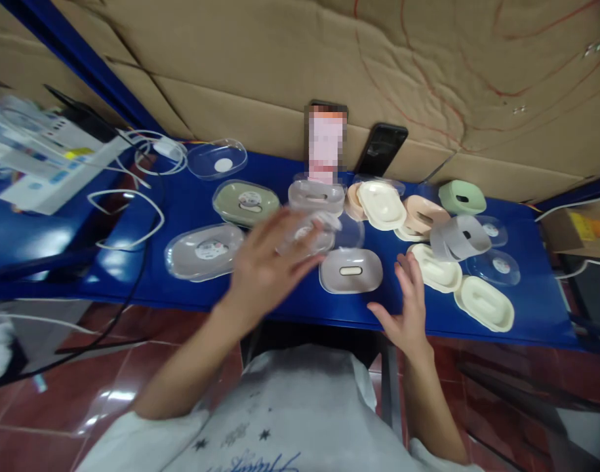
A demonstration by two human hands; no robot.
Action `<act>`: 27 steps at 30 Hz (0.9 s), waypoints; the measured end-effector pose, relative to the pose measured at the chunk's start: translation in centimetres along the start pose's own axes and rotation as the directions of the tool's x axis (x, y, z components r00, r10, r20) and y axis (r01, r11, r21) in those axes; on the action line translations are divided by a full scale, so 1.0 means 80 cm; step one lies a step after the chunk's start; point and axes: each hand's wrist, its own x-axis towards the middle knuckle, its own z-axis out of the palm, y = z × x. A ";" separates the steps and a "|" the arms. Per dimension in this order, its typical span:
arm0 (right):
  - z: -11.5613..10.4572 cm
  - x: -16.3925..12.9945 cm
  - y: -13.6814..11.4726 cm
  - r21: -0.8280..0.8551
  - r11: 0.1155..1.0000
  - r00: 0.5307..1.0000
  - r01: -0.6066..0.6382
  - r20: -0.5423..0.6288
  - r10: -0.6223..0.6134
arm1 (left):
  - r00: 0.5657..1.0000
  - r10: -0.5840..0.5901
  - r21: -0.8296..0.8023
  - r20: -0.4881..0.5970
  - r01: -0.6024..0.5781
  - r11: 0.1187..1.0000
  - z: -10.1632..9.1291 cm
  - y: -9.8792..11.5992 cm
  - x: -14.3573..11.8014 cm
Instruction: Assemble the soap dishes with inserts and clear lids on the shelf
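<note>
Left hand point(265, 265) raised over the blue bench point(191, 203), fingers spread wide, blurred by motion; fingertips against or just above a clear plastic lid point(307, 239), though hard to tell whether gripping it or only touching. Lid lying just behind-left of the grey soap box point(351, 270), which sits near the front edge of the bench, between both hands. Right hand point(405, 308) open, fingers loosely apart, holding nothing, hovering just right of the grey soap box and just left of a cream tray point(437, 267).

Behind the grey soap box: a clear-topped grey box point(316, 195), then a pixelated phone point(326, 144) propped upright against the cardboard wall point(329, 59), with a second, dark phone point(381, 149) leaning beside it. Left of the grey soap box: a lidded grey box point(204, 251) and, further back, a lidded green box point(245, 202); beyond those, an empty clear lid point(217, 159) near coiled white cables point(147, 157). Right of the grey soap box: a heap of cream and peach trays point(395, 208), a green box point(461, 196), a tilted grey box point(461, 237), a clear lid point(493, 265), and one more cream tray point(484, 303) nearest the front edge. Far left of the bench, blurred white cartons point(48, 157). Below, white printed shirt point(280, 419) and red tiled floor point(93, 367).
</note>
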 end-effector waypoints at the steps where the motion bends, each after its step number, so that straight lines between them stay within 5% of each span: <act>1: -0.002 0.006 0.001 0.012 0.999 0.999 0.034 0.004 -0.034 | 1.000 0.030 -0.033 0.002 -0.030 0.999 0.010 0.031 -0.007; 3: -0.006 0.016 0.006 0.020 0.998 0.997 0.057 0.044 -0.058 | 0.998 0.048 -0.051 0.047 -0.046 0.998 0.031 0.078 -0.018; 6: -0.008 0.023 0.020 0.015 1.000 0.986 0.015 0.164 -0.017 | 0.994 0.010 -0.036 0.112 -0.006 0.999 0.055 0.106 -0.031; 11: -0.004 0.015 0.039 0.030 0.998 0.954 0.052 0.293 -0.058 | 0.980 0.043 -0.043 0.195 -0.035 0.998 0.065 0.097 -0.051; 20: 0.005 -0.002 0.041 -0.081 0.978 0.928 0.191 0.341 -0.153 | 0.986 0.076 -0.086 0.149 -0.063 0.994 0.069 0.077 -0.084; 27: -0.001 -0.006 0.038 -0.136 0.962 0.932 0.238 0.310 -0.187 | 0.982 0.090 -0.044 0.167 -0.084 0.995 0.068 0.080 -0.080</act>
